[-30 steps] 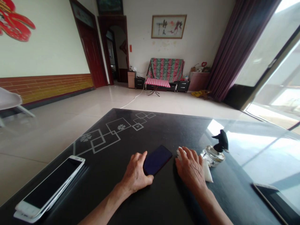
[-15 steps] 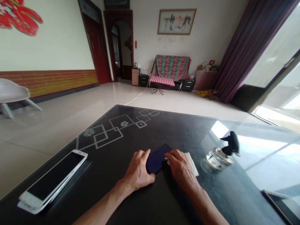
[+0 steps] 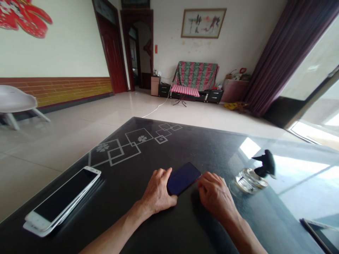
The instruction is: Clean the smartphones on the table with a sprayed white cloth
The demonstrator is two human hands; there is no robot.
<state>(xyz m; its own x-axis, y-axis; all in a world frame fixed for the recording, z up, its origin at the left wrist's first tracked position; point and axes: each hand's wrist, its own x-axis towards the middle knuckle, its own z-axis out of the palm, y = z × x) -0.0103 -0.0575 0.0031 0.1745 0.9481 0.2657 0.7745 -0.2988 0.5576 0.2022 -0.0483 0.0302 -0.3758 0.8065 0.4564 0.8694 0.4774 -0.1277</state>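
Observation:
A dark phone lies screen-up on the black glass table. My left hand is closed on its left edge, with the thumb at the near corner. My right hand sits curled just right of the phone, its fingertips touching the phone's right edge. The white cloth that lay under this hand a moment ago is now hidden inside the curled fingers.
Two stacked white phones lie near the table's left edge. A clear glass spray bottle with a black nozzle rests on its side to the right. Another flat device pokes in at the bottom right corner. A white chair stands on the floor at left.
My right hand slid left from beside the spray bottle to the phone's right edge, dragging the white cloth, which is now covered by the hand. The left hand kept hold of the phone.

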